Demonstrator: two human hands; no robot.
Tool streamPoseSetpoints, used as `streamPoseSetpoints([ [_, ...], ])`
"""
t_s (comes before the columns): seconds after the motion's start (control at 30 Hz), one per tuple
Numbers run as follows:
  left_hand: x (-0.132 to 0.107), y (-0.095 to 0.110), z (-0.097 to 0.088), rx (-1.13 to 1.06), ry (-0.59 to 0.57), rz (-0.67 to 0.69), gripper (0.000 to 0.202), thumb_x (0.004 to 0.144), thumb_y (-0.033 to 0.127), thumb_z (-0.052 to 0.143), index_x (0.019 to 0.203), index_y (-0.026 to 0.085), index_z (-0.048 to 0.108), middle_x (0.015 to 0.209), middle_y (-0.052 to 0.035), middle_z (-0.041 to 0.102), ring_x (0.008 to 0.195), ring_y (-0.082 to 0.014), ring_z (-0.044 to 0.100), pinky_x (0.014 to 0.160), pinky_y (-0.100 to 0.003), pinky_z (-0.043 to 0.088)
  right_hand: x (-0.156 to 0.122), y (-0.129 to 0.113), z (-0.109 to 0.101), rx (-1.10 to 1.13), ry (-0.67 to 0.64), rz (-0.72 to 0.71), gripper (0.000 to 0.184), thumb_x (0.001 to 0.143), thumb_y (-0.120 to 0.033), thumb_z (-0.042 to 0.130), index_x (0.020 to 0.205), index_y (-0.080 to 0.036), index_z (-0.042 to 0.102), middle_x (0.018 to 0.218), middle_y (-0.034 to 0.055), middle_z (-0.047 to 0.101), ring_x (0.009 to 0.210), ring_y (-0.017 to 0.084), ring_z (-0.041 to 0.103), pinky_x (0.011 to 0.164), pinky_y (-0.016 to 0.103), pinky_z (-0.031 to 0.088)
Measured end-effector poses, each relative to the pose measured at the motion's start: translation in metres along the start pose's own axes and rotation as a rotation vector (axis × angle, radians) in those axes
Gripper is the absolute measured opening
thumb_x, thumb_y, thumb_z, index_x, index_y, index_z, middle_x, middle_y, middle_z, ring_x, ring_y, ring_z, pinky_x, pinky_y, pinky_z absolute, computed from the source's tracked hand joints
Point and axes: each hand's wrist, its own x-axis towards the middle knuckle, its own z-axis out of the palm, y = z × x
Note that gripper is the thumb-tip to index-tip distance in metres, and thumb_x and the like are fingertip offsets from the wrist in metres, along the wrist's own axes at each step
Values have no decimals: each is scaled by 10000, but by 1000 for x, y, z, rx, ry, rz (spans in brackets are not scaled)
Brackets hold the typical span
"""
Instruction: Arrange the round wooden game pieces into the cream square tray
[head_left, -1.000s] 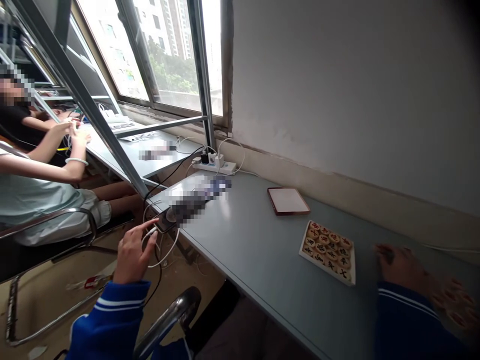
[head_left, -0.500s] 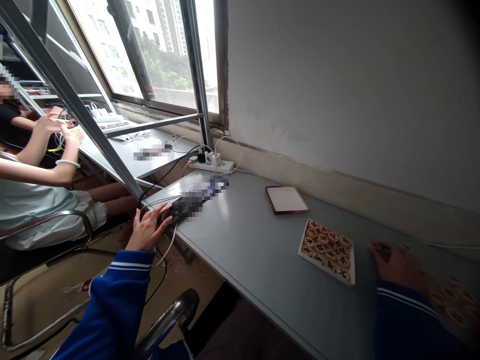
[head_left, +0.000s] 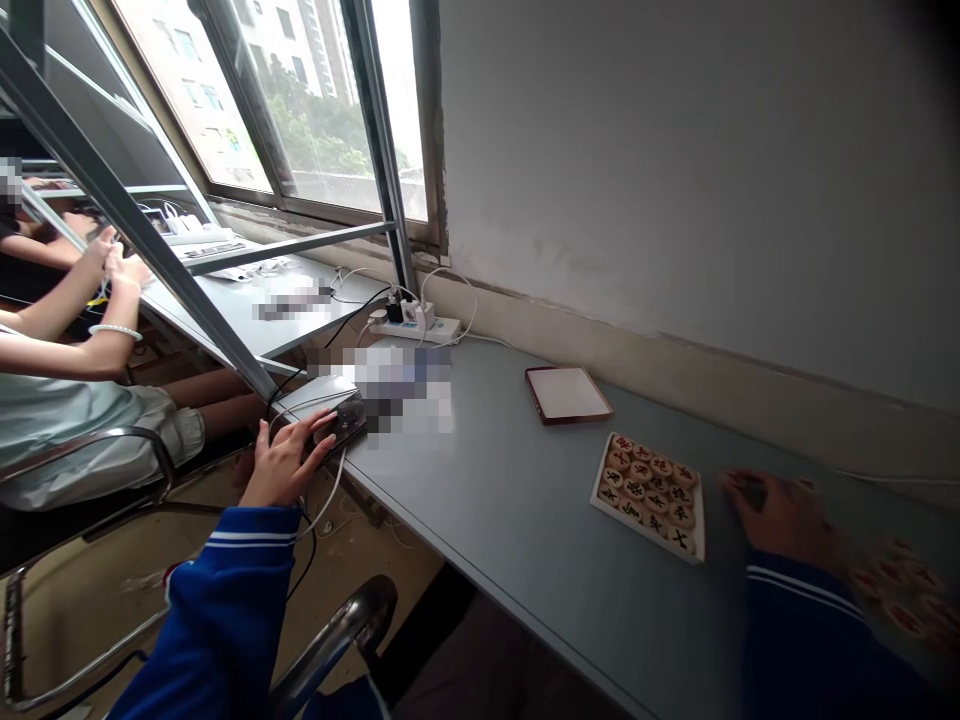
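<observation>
At the table's left corner my left hand (head_left: 279,468) reaches out with its fingers spread, the fingertips on a dark phone (head_left: 349,418). A pixelated patch hides part of the area beyond the phone. Over on the dim right side, my right hand (head_left: 787,515) rests near the tabletop, thumb and index finger curled together; whatever may be between them is too dark to make out. Just left of that hand lies a white box (head_left: 697,545) filled with rows of round Chinese chess pieces (head_left: 651,492). More loose chess pieces (head_left: 904,585) lie beyond my right wrist, partly in shadow.
A shallow box lid (head_left: 570,394) lies on the grey table (head_left: 465,480) near the wall. A power strip (head_left: 420,328) with plugs and cables stands at the back left. Metal frame bars (head_left: 150,220) slant on the left, where a seated person (head_left: 97,350) works.
My view has shifted slightly, so the scene sits a little further left. Both my hands keep nearly the same places. The neighbouring person's hands have moved closer together.
</observation>
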Motion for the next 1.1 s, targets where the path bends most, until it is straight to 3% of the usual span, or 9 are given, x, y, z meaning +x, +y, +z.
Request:
streamPoseSetpoints([
  [0.27, -2, 1, 2, 27, 22, -11, 453, 856, 415, 311, 1280, 257, 299, 1215, -24, 516, 1164, -230, 396, 1010, -578, -21, -2, -2, -3, 28, -61, 24, 396, 800, -483, 264, 1007, -260, 518, 1102, 125, 526, 1013, 303, 445, 720, 467, 342],
  [0.4, -2, 0, 1, 45, 92, -31, 460, 858, 415, 317, 1286, 247, 304, 1264, -43, 466, 1185, -237, 370, 1009, -579, -36, -3, -4, -4, 14, -65, 26, 388, 807, -476, 260, 1015, -263, 508, 1107, 119, 524, 996, 295, 452, 712, 453, 336],
  [0.57, -3, 6, 0, 49, 61, -21, 419, 859, 406, 321, 1246, 248, 357, 1209, -27, 507, 1152, -254, 399, 968, -641, -12, -4, -3, -4, 14, -74, 16, 403, 808, -482, 268, 1032, -251, 510, 1086, 121, 530, 978, 296, 453, 727, 454, 330],
  [0.73, -4, 8, -1, 37, 38, -31, 412, 861, 408, 293, 1235, 250, 363, 1208, -26, 509, 1149, -252, 400, 965, -644, -46, -1, 0, -3, 106, -13, 26, 369, 755, -538, 379, 925, -265, 562, 1041, 110, 556, 982, 297, 458, 738, 456, 314],
  [0.83, -5, 15, -7, 24, 170, -46, 418, 851, 418, 306, 1235, 260, 358, 1275, -17, 453, 1174, -248, 372, 1003, -603, -38, 2, -4, -10, 274, 40, 71, 373, 713, -566, 442, 848, -249, 585, 996, 97, 566, 914, 275, 489, 731, 424, 342],
  [0.9, -6, 31, -13, -34, 312, -41, 421, 843, 423, 317, 1245, 300, 332, 1315, 20, 405, 1197, -234, 345, 1038, -558, -18, 2, -11, -19, 498, 28, 31, 377, 694, -551, 486, 854, -224, 584, 958, 80, 575, 828, 224, 506, 711, 362, 380],
  [0.97, -8, 59, -14, -168, 365, 5, 398, 838, 412, 325, 1227, 327, 350, 1297, 44, 418, 1189, -230, 356, 1061, -515, 69, -1, -22, -28, 700, -33, -104, 394, 686, -533, 516, 885, -198, 577, 920, 64, 582, 775, 183, 500, 688, 304, 401],
  [1.03, -9, 100, -10, -357, 301, 94, 371, 837, 381, 342, 1201, 323, 387, 1260, 32, 445, 1168, -225, 385, 1044, -453, 217, -6, -34, -36, 740, -107, -275, 390, 687, -524, 531, 879, -189, 586, 873, 56, 578, 766, 173, 492, 691, 291, 400],
  [1.1, -8, 150, 1, -529, 118, 234, 368, 834, 359, 373, 1198, 307, 394, 1236, -2, 457, 1158, -219, 398, 1007, -408, 300, -11, -45, -41, 630, -147, -415, 362, 686, -522, 542, 850, -205, 605, 836, 50, 565, 794, 184, 489, 716, 305, 386],
])
